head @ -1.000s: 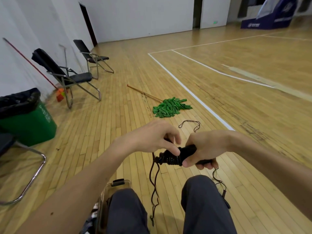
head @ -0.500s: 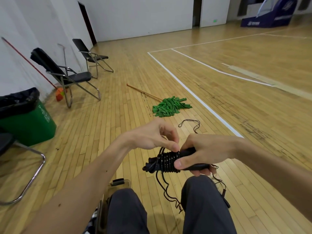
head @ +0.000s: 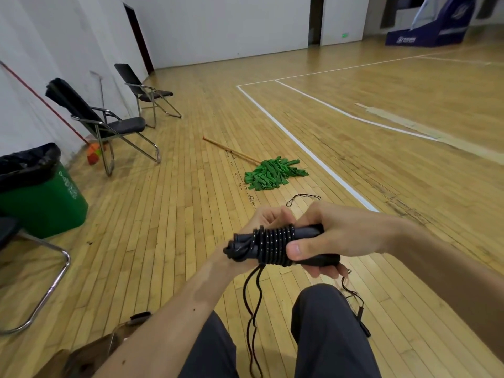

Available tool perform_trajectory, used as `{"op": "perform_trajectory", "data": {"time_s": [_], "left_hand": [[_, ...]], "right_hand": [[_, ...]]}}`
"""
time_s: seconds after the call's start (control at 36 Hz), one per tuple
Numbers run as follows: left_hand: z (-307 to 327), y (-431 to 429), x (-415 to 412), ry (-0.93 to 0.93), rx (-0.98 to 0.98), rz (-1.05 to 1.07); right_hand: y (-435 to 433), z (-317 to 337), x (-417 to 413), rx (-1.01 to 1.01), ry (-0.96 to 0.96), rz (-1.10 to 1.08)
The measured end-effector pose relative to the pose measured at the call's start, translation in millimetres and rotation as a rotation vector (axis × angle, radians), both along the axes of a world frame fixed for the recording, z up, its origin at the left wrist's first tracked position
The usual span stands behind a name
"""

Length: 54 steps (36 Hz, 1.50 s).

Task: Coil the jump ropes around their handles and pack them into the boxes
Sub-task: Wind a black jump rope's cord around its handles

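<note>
Clearly the coiling step is in hand. The right hand [head: 343, 238] grips the black handles [head: 311, 231] of a jump rope, its thumb pressed on the near side against the last turn and its fingers wrapped beneath. The left hand [head: 268, 218] sits just behind the left end of the bundle with its fingers curled. It seems to pinch the cord [head: 272, 245] on the far side, though the coils hide the contact itself. A row of tight turns binds the handles together, held above the gap between the person's knees. From under the coil a loose tail [head: 252, 309] hangs as a doubled strand and runs out of the bottom of the view, so a fair amount likely remains to wind.

The next move probably calls for the left hand to carry that slack round the handles under tension. The right thumb would shift aside to let each turn lie beside the last.

Packing is not yet begun. A clear box [head: 117, 336], blurred and partly hidden, sits at the near left. Farther off, another black rope [head: 302, 198] lies on the floor near a green mop [head: 272, 173].
</note>
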<state>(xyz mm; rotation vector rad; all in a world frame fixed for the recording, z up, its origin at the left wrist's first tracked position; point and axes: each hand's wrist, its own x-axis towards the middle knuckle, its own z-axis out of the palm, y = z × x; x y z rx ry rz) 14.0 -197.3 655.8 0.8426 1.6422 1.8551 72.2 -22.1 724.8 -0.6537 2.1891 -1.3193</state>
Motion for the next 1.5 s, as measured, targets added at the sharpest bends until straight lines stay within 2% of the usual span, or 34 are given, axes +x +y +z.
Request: {"op": "perform_trajectory", "data": {"time_s": [0.06, 0.14, 0.17, 0.25, 0.33, 0.47, 0.56, 0.67, 0.75, 0.89, 1.06, 1.14, 1.25, 1.42, 1.5], "left_hand": [[-7, -5, 4, -0.067, -0.009, 0.135], [-5, -3, 16, 0.115, -0.223, 0.28], [-3, 3, 21, 0.146, -0.236, 0.336], [3, 20, 29, 0.164, -0.119, 0.518], [-10, 23, 35, 0.168, -0.123, 0.51], [-34, 21, 34, 0.367, -0.388, 0.514], [-38, 19, 31, 0.404, -0.399, 0.535], [-39, 17, 26, 0.324, -0.406, 0.547], [-35, 16, 24, 0.179, -0.361, 0.515], [-27, 15, 25, -0.024, -0.361, 0.431], [-26, 20, 16, -0.024, -0.517, 0.389], [-26, 18, 15, 0.115, -0.655, 0.411], [-22, 15, 18, 0.47, -0.849, 0.451], [-3, 8, 19, 0.867, -1.104, 0.353], [12, 2, 17, 1.028, -1.182, 0.282]], "right_hand": [[1, 1, 0, -0.003, 0.001, -0.026], [1, -1, -3, -0.016, 0.018, -0.09], [1, -2, -4, -0.025, 0.033, -0.114], [1, -4, -8, -0.055, 0.085, -0.216], [3, -4, -13, -0.084, 0.105, -0.333], [6, -7, -17, -0.064, 0.087, -0.461], [7, -10, -18, -0.081, 0.066, -0.477], [14, -13, -20, -0.105, 0.001, -0.466], [20, -16, -23, -0.026, 0.015, -0.479], [25, -33, -31, 0.203, 0.156, -0.58], [12, -55, -38, 0.635, 0.449, -0.662], [15, -61, -40, 0.684, 0.493, -0.679], [15, -65, -44, 0.744, 0.448, -0.659], [7, -64, -43, 0.813, 0.282, -0.553], [4, -59, -40, 0.786, 0.165, -0.486]]}}
